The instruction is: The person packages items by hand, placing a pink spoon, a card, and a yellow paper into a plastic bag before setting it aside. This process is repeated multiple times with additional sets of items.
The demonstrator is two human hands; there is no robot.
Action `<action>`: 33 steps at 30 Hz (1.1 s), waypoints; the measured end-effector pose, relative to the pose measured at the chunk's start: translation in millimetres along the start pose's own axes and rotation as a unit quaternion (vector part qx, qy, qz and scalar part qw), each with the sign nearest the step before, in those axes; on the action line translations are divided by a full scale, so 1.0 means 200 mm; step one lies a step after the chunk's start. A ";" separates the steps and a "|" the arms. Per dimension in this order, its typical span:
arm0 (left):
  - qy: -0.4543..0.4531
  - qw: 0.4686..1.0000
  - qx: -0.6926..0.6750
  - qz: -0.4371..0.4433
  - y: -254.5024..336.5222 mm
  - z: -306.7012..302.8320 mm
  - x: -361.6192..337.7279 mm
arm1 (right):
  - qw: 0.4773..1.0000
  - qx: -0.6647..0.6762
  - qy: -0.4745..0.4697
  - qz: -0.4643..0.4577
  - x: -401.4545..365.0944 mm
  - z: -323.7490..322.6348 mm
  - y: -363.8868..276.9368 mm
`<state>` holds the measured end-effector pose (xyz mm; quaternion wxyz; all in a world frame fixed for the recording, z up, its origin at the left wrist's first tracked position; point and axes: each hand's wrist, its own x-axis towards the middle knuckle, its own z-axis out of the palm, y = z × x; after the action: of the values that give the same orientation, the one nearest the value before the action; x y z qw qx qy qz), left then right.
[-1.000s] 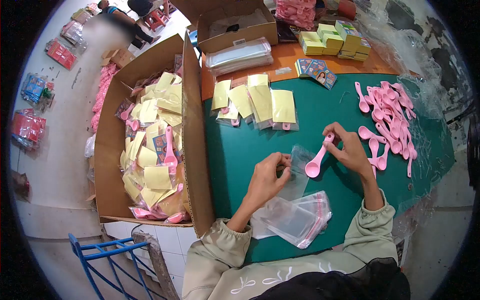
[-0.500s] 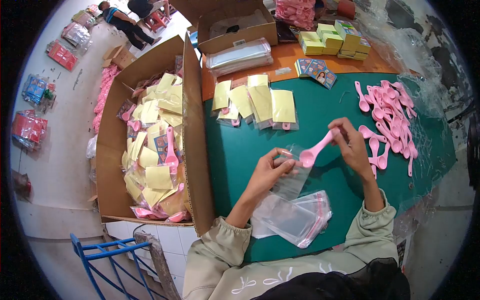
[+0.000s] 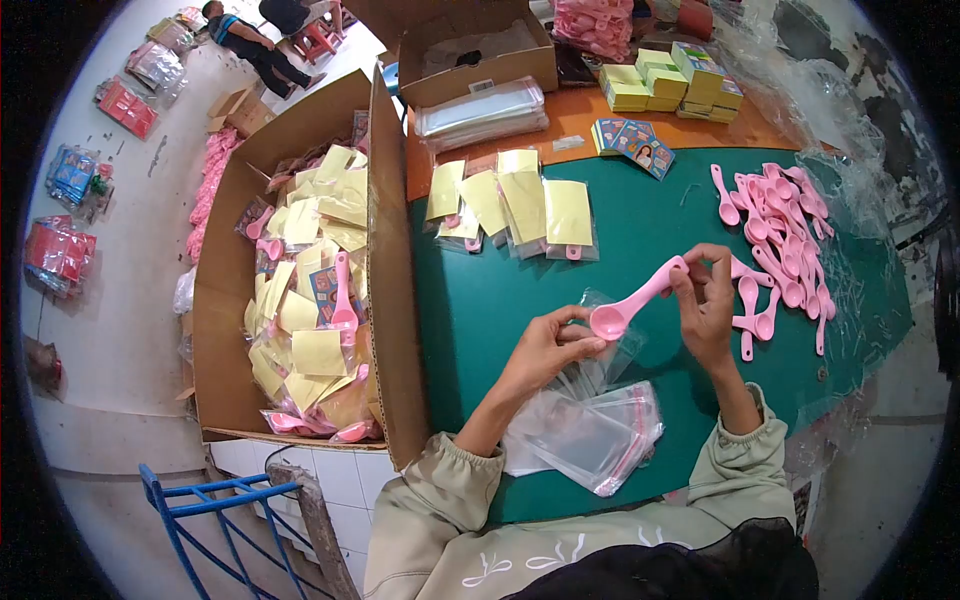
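Observation:
My right hand [image 3: 708, 302] pinches the handle end of a pink measuring spoon [image 3: 644, 297], whose bowl points down and left. At the bowl, the fingers of my left hand [image 3: 553, 348] are closed on a clear plastic bag [image 3: 598, 372], and the bowl overlaps the bag's upper part in this view. Just below lies a fanned stack of clear bags [image 3: 590, 435] on the green table. To the right is a loose pile of pink spoons [image 3: 785, 235]. Several packed bags with yellow cards [image 3: 520, 205] lie farther back.
A large cardboard box [image 3: 397, 300] full of packed spoons and cards stands at the left. Behind the table's green surface [image 3: 470, 320] are stacked yellow card packs [image 3: 660, 85], a bundle of clear bags [image 3: 480, 112] and a smaller box [image 3: 480, 65]. A person [image 3: 250, 45] is at the far left.
My right hand has come slightly down and the spoon's bowl has shifted a little left, closer to my left fingers. The held bag has tilted and bunched lower beneath the bowl.

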<state>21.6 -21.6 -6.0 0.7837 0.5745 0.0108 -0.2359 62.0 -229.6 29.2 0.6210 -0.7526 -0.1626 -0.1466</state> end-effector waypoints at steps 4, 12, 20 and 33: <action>-0.002 1.000 0.003 0.017 0.01 0.00 0.00 | 1.000 -0.011 -0.014 0.000 0.00 -0.01 0.00; -0.035 0.998 -0.013 0.044 0.03 0.03 0.01 | 0.999 -0.019 -0.042 -0.012 0.01 0.02 -0.04; -0.012 0.986 0.145 0.084 0.05 0.00 0.04 | 0.999 -0.012 -0.035 0.018 0.02 0.02 -0.09; 0.015 0.981 -0.002 0.193 0.15 0.00 -0.05 | 0.953 -0.297 -0.043 -0.048 0.78 -0.09 0.49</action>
<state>24.6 -11.2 23.0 0.8155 0.5676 -0.0874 -0.0716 244.3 -255.4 12.5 0.3537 -0.9000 -0.1744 -0.1857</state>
